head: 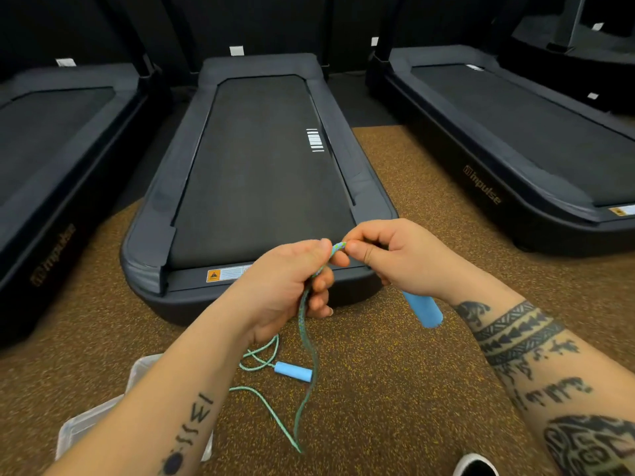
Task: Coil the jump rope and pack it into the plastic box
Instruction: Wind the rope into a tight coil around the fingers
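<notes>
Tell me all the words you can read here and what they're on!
"impulse": side of the right treadmill.
"impulse": side of the left treadmill, dim.
Warning sticker on the middle treadmill: print too small to read.
Sticker on the right treadmill's end: too small.
Forearm tattoo: marks, unclear as letters.

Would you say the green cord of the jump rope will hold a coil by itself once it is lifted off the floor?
Probably not: the cord hangs limp from the left hand and lies in loose curves on the floor. It looks light and floppy, so coils would likely spring open unless held. The handle may roll.
</notes>
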Available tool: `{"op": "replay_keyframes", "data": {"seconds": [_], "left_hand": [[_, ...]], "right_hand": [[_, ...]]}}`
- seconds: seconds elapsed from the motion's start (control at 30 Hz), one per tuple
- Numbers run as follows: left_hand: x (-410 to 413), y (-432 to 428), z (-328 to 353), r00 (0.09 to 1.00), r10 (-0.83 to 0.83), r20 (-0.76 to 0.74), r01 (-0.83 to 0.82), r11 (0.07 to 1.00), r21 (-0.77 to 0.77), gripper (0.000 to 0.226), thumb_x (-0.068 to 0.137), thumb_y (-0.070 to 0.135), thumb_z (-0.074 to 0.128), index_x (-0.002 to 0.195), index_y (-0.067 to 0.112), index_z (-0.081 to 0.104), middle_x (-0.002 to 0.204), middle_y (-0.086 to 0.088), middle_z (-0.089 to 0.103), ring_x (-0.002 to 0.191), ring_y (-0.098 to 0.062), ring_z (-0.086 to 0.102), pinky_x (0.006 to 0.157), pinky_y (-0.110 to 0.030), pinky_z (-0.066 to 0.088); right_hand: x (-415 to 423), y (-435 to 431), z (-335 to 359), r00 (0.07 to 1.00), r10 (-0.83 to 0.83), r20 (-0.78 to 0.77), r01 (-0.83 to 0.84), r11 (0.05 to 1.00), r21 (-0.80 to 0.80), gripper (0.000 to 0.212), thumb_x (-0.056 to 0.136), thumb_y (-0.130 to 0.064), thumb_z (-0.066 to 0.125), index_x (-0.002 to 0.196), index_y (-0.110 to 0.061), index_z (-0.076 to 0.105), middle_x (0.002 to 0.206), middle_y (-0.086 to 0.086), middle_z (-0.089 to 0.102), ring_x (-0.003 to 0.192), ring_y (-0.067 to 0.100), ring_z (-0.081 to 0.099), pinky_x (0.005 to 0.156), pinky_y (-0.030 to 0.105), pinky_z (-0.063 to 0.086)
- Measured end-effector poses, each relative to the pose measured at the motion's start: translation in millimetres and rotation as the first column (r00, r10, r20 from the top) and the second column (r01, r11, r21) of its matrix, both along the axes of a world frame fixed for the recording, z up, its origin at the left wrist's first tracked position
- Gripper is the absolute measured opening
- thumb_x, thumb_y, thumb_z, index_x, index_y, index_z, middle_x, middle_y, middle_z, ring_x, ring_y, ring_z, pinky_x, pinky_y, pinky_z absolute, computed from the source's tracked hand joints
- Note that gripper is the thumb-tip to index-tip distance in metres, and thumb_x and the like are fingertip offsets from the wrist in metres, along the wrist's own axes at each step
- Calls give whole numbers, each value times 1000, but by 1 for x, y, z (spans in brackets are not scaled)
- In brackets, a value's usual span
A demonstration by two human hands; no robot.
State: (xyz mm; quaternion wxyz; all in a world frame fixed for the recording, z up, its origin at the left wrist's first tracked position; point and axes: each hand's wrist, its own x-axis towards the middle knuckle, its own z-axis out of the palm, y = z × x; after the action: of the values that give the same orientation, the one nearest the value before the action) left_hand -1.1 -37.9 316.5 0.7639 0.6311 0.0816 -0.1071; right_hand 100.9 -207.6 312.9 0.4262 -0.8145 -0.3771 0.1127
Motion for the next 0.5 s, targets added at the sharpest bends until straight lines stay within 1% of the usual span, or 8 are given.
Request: {"op": "replay_keyframes", "data": {"seconds": [0.1, 0.2, 0.27, 0.3, 0.33, 0.37, 0.43, 0.5], "left_hand": [[1, -2, 1, 1000, 16, -21, -18, 997, -78, 24, 103, 23, 42, 94, 10, 61, 59, 0, 43, 49, -17, 41, 57, -30, 49], [3, -3, 3, 998, 24, -66, -36, 981, -192, 26, 102, 27, 42, 84, 14, 57, 54, 4, 38, 48, -15, 40, 61, -33, 48], [4, -4, 4, 997, 34, -63, -50, 962, -268, 28, 102, 29, 42, 80, 17, 53, 54, 5, 34, 48, -13, 39, 60, -32, 47], [5, -4, 5, 997, 54, -56, -68, 955, -288, 28, 102, 29, 42, 78, 17, 52, 54, 5, 34, 49, -13, 38, 59, -31, 46], [6, -3, 5, 995, 79, -53, -91, 951, -296, 27, 101, 27, 42, 77, 17, 52, 56, 5, 35, 50, -13, 38, 58, -31, 45], [7, -2, 5, 993, 100, -55, -112, 949, -295, 27, 99, 25, 42, 75, 17, 52, 57, 4, 36, 50, -13, 37, 58, -30, 44], [8, 2, 5, 991, 109, -74, -125, 955, -267, 29, 95, 23, 40, 71, 17, 54, 58, 2, 41, 51, -14, 38, 60, -31, 43], [7, 6, 4, 989, 80, -124, -104, 974, -203, 34, 94, 28, 39, 70, 16, 59, 57, 1, 45, 51, -16, 40, 63, -33, 45]], "right_hand": [[-1, 0, -5, 998, 33, -51, -32, 999, 27, 15, 96, -33, 55, 93, -32, 70, 59, -8, 53, 53, 9, 47, 55, 37, 45], [-3, 4, -11, 994, 48, -102, -45, 998, 33, 17, 97, -32, 53, 96, -31, 70, 60, -8, 53, 54, 7, 48, 57, 32, 45], [-5, 8, -16, 990, 75, -120, -71, 997, 33, 21, 95, -33, 51, 103, -25, 68, 70, 1, 61, 67, 9, 56, 70, 38, 51], [-6, 10, -19, 988, 87, -128, -82, 996, 40, 23, 94, -33, 50, 107, -23, 67, 81, 7, 67, 77, 11, 59, 80, 42, 52], [-8, 12, -22, 983, 97, -154, -88, 994, 64, 24, 94, -31, 50, 111, -23, 66, 92, 9, 70, 86, 9, 60, 88, 41, 51], [-10, 14, -23, 976, 102, -191, -84, 991, 101, 26, 94, -28, 50, 114, -22, 65, 98, 7, 71, 92, 7, 61, 92, 38, 50], [-12, 18, -26, 967, 100, -234, -63, 985, 163, 25, 94, -23, 51, 115, -22, 65, 101, 2, 71, 96, 7, 62, 95, 34, 50], [-15, 20, -27, 975, 72, -212, -36, 985, 168, 22, 98, -18, 52, 113, -24, 66, 102, 6, 73, 96, 8, 65, 95, 33, 51]]}}
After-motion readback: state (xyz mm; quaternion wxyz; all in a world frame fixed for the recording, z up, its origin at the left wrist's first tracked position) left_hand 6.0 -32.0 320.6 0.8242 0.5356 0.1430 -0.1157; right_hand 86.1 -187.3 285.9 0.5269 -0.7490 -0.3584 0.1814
